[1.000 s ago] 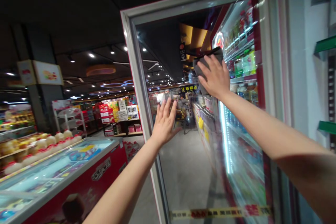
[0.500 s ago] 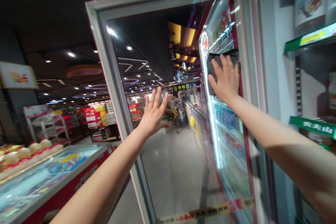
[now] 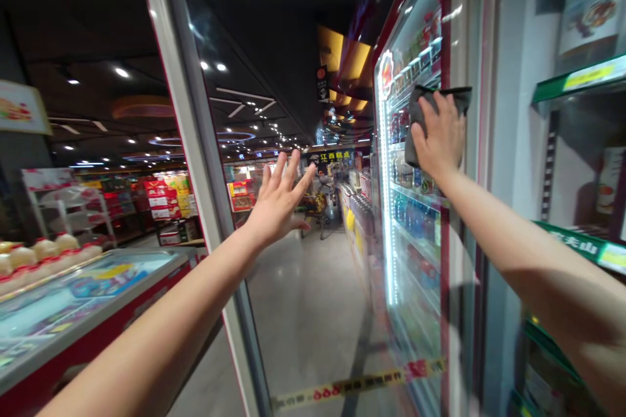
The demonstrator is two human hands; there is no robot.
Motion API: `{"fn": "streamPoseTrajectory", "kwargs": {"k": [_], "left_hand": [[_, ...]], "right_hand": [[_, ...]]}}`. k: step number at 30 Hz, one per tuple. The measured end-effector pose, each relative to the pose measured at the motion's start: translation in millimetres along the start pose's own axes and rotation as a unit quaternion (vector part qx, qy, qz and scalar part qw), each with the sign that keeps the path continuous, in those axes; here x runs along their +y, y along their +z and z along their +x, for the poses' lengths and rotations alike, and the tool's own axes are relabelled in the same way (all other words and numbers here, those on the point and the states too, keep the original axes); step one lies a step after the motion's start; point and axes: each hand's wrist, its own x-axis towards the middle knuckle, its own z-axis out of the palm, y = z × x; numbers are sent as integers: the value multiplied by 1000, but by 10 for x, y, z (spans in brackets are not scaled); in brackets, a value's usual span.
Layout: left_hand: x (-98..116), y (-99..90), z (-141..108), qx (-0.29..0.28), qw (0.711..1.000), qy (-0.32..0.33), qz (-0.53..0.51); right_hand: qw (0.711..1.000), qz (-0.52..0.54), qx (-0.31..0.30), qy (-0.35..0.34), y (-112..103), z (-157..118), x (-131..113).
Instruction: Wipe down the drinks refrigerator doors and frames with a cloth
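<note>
A glass door [image 3: 178, 78] with a pale metal frame stands open before me. My right hand [image 3: 440, 137] presses a dark grey cloth [image 3: 415, 133] against the upper right of the pane, its fingers spread flat over it. The cloth reaches onto the right side of the frame. Lower and to the left, my left hand [image 3: 280, 199] has its fingers spread, palm towards the glass, with nothing in it. Whether that palm touches the pane I cannot tell. Along the bottom of the glass runs a yellow strip [image 3: 359, 386] with red and black lettering.
At right are cooler shelves with green-edged price rails [image 3: 580, 78] and packaged goods. A chest freezer [image 3: 161, 260] stands at left, with a row of white, red-capped bottles [image 3: 44, 251] along it. Through the glass show a lit drinks fridge [image 3: 415, 208], an aisle floor [image 3: 313, 287] and a trolley [image 3: 320, 208].
My right hand has moved the cloth to the right, up to the frame. My left hand has shifted slightly left in view, still spread. The whole view has turned a little.
</note>
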Motion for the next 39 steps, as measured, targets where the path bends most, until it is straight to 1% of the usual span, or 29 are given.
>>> {"fn": "streamPoseTrajectory", "kwargs": {"k": [1,3,6,7,8,9,10,13,14,15,16,17,19,21,22,23,24,26,28,29,30,31,32,34,35,36,37,38,39], "left_hand": [[8,-3,3,1,1000,0,-1],[30,-11,9,2,1000,1,-1],[65,-25,12,2,1000,2,-1],[74,-28,12,3,1000,2,-1],[79,-31,11,6,1000,2,-2],[82,-33,10,9,1000,3,-2],[81,-33,8,13,1000,4,-3],[65,-27,2,19,1000,7,-6],[58,-23,0,20,1000,8,-7],[53,-19,-2,21,1000,7,-8],[50,-16,-3,23,1000,7,-9],[49,-12,-4,25,1000,7,-9],[51,-8,-4,27,1000,5,-10],[54,-5,-1,22,1000,0,-11],[54,-3,1,19,1000,-1,-12],[53,-1,2,15,1000,-1,-14],[50,2,4,13,1000,0,-16],[39,8,5,12,1000,1,-17],[26,12,5,14,1000,0,-16],[21,12,4,13,1000,0,-14],[18,10,5,12,1000,0,-13],[16,7,5,10,1000,1,-12],[16,2,5,7,1000,1,-12],[18,-7,5,3,1000,1,-11],[20,-11,3,3,1000,2,-11],[19,-12,1,5,1000,3,-12],[16,-11,-3,8,1000,4,-12],[11,-8,-6,11,1000,6,-12],[2,-4,-9,13,1000,6,-13]], "right_hand": [[1000,1,4,13,11,-35,-46],[1000,0,-5,15,-5,-327,-79],[999,-7,-41,3,-78,-941,10],[998,-7,-54,-6,-95,-1065,56],[998,-7,-62,-12,-102,-1111,97],[998,-8,-64,-15,-98,-1074,128],[998,-10,-60,-15,-84,-967,145],[999,-22,-30,2,-3,-510,108],[999,-26,-22,6,22,-430,77],[999,-27,-17,4,39,-433,47],[1000,-25,-16,-5,42,-530,25],[999,-20,-23,-25,30,-714,19],[994,1,-59,-92,-33,-1249,78],[977,19,-124,-172,-116,-1765,215],[971,23,-138,-193,-147,-1928,287],[972,21,-145,-186,-164,-1998,341],[976,16,-140,-165,-163,-1975,363],[991,2,-99,-89,-108,-1714,277],[999,-7,-39,-20,-12,-1369,41],[1000,-9,-18,-4,31,-1247,-102],[1000,-9,-15,-11,59,-1187,-235],[999,-6,-27,-37,68,-1198,-340],[995,-1,-52,-81,55,-1272,-403],[972,20,-122,-202,-21,-1532,-374],[954,31,-152,-255,-69,-1664,-292],[942,37,-169,-287,-110,-1762,-185],[940,39,-171,-292,-138,-1806,-77],[950,35,-158,-268,-148,-1790,9],[966,28,-133,-222,-137,-1714,51]]}}
